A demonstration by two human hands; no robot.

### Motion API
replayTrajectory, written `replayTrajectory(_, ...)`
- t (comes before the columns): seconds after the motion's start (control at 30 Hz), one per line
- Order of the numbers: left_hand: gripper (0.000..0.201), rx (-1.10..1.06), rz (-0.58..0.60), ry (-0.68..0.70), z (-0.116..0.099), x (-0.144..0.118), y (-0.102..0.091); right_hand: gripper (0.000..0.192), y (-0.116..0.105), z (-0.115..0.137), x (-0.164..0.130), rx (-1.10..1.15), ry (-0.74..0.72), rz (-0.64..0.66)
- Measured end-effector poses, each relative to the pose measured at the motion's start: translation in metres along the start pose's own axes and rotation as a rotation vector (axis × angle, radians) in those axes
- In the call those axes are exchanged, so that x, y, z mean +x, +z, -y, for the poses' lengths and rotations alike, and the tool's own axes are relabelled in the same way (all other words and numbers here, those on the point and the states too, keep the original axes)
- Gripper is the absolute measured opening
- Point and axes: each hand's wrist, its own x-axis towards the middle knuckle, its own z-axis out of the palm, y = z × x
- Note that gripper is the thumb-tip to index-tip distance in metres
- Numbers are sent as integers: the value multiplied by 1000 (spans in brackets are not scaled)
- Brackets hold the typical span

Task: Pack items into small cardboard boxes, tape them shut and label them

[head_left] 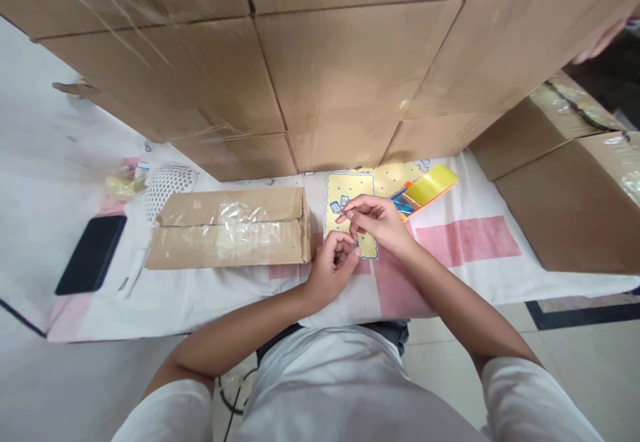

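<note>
My left hand (333,262) and my right hand (376,221) meet above a yellow printed card (345,192) lying on a pink-and-white cloth (465,239). Both hands pinch a very small object between their fingertips; it is too small to name. The card carries a few small blue-edged pieces near my right fingers. Just right of the card lies a yellow and orange packet (429,189) with something blue under it.
A flat taped cardboard box (230,229) lies left of my hands. A wall of stacked cartons (350,62) rises behind, with more cartons (570,182) at the right. A dark phone (91,254) and a white perforated object (167,185) lie at the left. Another person's hand (603,39) shows top right.
</note>
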Motion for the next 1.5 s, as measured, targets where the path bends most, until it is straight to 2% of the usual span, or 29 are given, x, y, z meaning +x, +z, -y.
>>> replayTrajectory(0.1,19,35,31,15,-1,1,-1,29,3,2,-2,-12,-89,-64)
replayTrajectory(0.23,17,163,111,141,-4,-4,-3,28,5,0,-5,-80,-167,-124)
replayTrajectory(0.43,12,270,23,336,-6,-3,-2,15,3,-2,-11,-357,-282,-114)
replayTrajectory(0.5,11,318,12,454,-13,-4,-4,10,2,-2,-11,-407,-325,-79)
replayTrajectory(0.6,6,418,76,701,-30,-14,-12,12,4,-3,-10,-420,-369,2)
replayTrajectory(0.67,11,496,85,789,-38,-25,-19,12,7,-5,-9,-386,-370,36)
replayTrajectory(0.73,15,511,-30,732,-38,-36,-23,11,14,-8,-8,-309,-325,44)
replayTrajectory(0.83,17,453,-354,534,-24,-48,-24,13,26,-12,-8,-102,-153,51)
replayTrajectory(0.9,18,466,-511,447,-15,-51,-23,23,34,-14,-10,83,-4,57)
replayTrajectory(1.0,21,549,-566,403,-15,-51,-24,37,44,-14,-16,297,183,73)
replayTrajectory(1.07,24,644,-571,400,-24,-50,-27,39,50,-12,-24,354,221,89)
replayTrajectory(1.13,25,735,-581,382,-36,-50,-30,37,55,-10,-33,355,168,88)
replayTrajectory(1.33,10,802,-613,350,-60,-49,-30,18,61,-8,-52,136,-190,17)
replayTrajectory(1.4,6,794,-563,292,-68,-48,-29,14,58,-6,-51,28,-294,19)
replayTrajectory(1.5,5,796,-394,170,-84,-47,-31,8,51,-3,-45,-97,-421,22)
